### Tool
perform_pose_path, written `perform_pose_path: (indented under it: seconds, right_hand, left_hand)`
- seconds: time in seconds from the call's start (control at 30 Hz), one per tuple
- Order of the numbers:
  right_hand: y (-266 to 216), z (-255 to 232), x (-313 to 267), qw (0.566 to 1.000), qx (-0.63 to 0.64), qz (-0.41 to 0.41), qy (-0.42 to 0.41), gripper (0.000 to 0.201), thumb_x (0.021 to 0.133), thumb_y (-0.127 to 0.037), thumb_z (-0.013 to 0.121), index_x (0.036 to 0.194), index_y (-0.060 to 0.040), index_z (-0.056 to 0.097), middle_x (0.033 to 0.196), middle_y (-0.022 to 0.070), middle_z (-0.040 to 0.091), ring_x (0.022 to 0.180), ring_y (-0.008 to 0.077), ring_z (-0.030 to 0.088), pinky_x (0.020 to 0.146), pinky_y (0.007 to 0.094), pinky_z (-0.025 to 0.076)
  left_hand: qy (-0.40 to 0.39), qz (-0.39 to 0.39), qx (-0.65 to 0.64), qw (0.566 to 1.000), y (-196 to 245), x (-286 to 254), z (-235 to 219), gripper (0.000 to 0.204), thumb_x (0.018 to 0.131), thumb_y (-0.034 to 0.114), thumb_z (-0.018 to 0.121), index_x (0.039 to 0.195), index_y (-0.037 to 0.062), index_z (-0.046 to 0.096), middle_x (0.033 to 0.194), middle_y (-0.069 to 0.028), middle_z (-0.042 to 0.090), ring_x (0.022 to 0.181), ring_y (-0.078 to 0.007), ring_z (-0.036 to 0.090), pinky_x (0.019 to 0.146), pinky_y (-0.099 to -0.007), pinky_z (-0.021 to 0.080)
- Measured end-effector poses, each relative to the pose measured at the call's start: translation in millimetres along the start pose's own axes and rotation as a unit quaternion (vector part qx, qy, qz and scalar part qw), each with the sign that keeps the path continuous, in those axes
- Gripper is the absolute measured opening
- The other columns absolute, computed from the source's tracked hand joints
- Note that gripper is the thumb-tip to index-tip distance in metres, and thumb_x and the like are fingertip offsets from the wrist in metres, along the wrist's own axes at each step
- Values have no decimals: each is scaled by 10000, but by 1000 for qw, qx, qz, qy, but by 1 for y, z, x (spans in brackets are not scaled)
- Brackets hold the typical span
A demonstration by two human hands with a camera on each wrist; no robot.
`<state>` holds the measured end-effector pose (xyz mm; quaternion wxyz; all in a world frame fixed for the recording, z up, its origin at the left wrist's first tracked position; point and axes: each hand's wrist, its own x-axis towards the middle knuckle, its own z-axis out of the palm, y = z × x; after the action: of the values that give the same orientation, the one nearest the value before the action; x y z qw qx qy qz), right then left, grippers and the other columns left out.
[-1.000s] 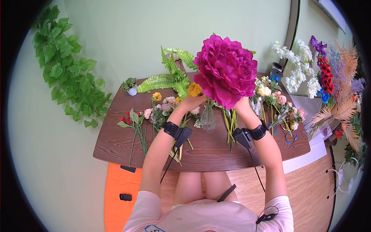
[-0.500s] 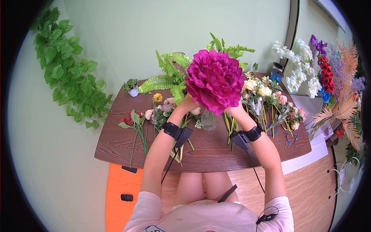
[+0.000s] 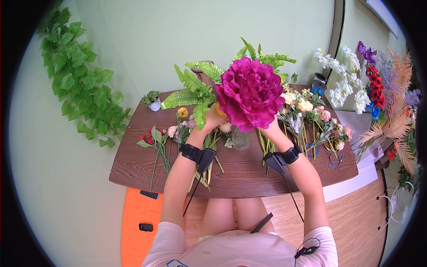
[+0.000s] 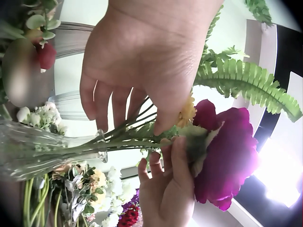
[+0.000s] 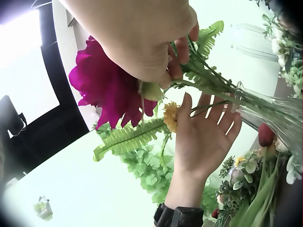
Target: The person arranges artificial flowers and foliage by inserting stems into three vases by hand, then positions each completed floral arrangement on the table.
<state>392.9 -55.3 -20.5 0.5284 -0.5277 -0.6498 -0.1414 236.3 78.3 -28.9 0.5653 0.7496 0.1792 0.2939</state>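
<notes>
A large magenta flower (image 3: 250,93) stands over the glass vase (image 3: 241,139) in the head view and covers part of both hands. My right hand (image 5: 142,38) pinches its stem just under the bloom. Beside the stems is my left hand (image 5: 199,146), fingers loosely extended and spread, thumb close to a yellow flower (image 5: 171,117). The left wrist view shows several stems running into the vase mouth (image 4: 101,145), between my left hand (image 4: 142,56) above and my right hand (image 4: 166,194) below. Green fern fronds (image 3: 182,97) spread out on both sides of the bloom.
Cut flowers lie on the brown table (image 3: 133,164) at left; cream and pink flowers (image 3: 305,106) lie at right. A small potted plant (image 3: 154,105) stands at the back left, ribbon spools (image 3: 318,86) at the back right. White blossoms (image 3: 341,95) are beyond the table's right side.
The magenta flower has come down and left from its place a second ago, my right hand moving with it. More fern shows behind it. My left hand has shifted slightly left.
</notes>
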Motion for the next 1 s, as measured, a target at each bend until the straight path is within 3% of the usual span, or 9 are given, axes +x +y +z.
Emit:
perform_pose_path:
  seconds: [0.1, 0.17, 0.33, 0.43, 0.5, 0.6, 0.8, 0.93, 1.0]
  right_hand:
    - [-13, -3, 7, 1000, -12, -7, -10, 378, 699, -208, 674, 1015, -27, 571, 1055, 164, 573, 1006, 321, 528, 855, 403, 414]
    - [-21, 2, 19, 992, 62, 99, 37, 304, 667, -186, 673, 908, -21, 589, 944, 168, 576, 939, 350, 513, 812, 428, 396]
    - [-36, 6, 26, 995, -30, 56, 76, 185, 635, -135, 649, 781, -51, 575, 756, 118, 555, 791, 313, 503, 679, 396, 365]
    - [-42, 3, 25, 993, -95, 61, 36, 242, 704, -102, 620, 926, -13, 584, 923, 165, 580, 873, 348, 526, 746, 397, 399]
    - [-52, 1, 28, 991, -110, 80, 17, 245, 703, -101, 619, 930, -16, 586, 938, 165, 579, 890, 345, 520, 751, 397, 392]
    - [-55, -2, 26, 989, -118, 85, 9, 237, 703, -96, 616, 924, -17, 585, 942, 165, 574, 890, 344, 515, 750, 400, 389]
    - [-33, 10, 19, 997, -48, 19, 62, 171, 679, -81, 609, 835, -25, 567, 812, 131, 562, 797, 323, 505, 698, 394, 385]
    - [-43, 4, 16, 998, -26, 6, 60, 114, 697, -66, 592, 797, -34, 548, 751, 91, 564, 759, 277, 505, 688, 376, 373]
    - [-42, 5, 12, 997, -18, 30, 62, 123, 735, -66, 582, 837, -15, 536, 761, 105, 560, 740, 266, 516, 682, 364, 397]
  left_hand:
    - [-29, -46, 72, 996, 3, -9, -4, 439, 854, 108, 565, 1254, -2, 422, 1205, -83, 514, 1050, -164, 492, 899, -305, 407]
    - [31, 57, 114, 991, 9, -19, 4, 338, 798, 99, 619, 1104, -9, 521, 1079, -97, 588, 960, -170, 539, 840, -328, 440]
    - [18, 137, 163, 977, -2, -19, 7, 435, 794, 130, 624, 1196, 27, 492, 1208, -131, 522, 1140, -227, 474, 953, -337, 379]
    - [-8, 178, 239, 955, -35, -1, 6, 470, 884, 180, 517, 1304, 18, 383, 1325, -111, 426, 1205, -221, 414, 1017, -347, 323]
    - [6, 262, 232, 937, -62, 17, 5, 489, 904, 191, 482, 1344, 44, 326, 1369, -104, 370, 1233, -232, 382, 1034, -360, 300]
    - [-14, 225, 108, 968, -58, 11, 8, 501, 913, 192, 458, 1363, 54, 288, 1381, -93, 351, 1242, -247, 372, 1042, -373, 290]
    - [45, 335, 342, 877, -42, 0, 11, 432, 890, 192, 501, 1290, 58, 410, 1289, -124, 453, 1197, -257, 431, 993, -381, 344]
    - [85, 377, 307, 870, -47, 3, 14, 385, 858, 174, 549, 1218, 54, 480, 1202, -128, 521, 1136, -271, 482, 954, -390, 369]
    - [96, 327, 302, 890, -48, 6, 15, 355, 849, 164, 572, 1175, 43, 501, 1115, -107, 561, 1016, -227, 556, 836, -350, 451]
